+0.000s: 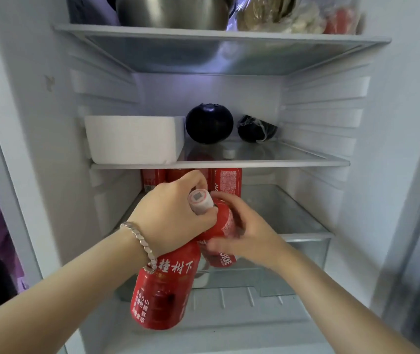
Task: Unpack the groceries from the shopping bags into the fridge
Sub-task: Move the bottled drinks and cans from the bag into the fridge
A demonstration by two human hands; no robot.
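Observation:
My left hand (170, 218) holds a red juice bottle (163, 295) by its neck, in front of the open fridge. It also touches the white cap (200, 201) of a second red juice bottle (223, 238). My right hand (247, 233) grips that second bottle around its body. Both bottles hang tilted before the lower glass shelf (293, 221). Several more red bottles (226, 181) stand at the back left of that shelf.
On the middle shelf (280, 163) sit a white box (133, 140), a round dark eggplant (209, 123) and a wrapped dark vegetable (256, 129). The top shelf (229, 37) carries a steel pot (175, 11) and bagged food (288, 14). A drawer (306, 256) lies below.

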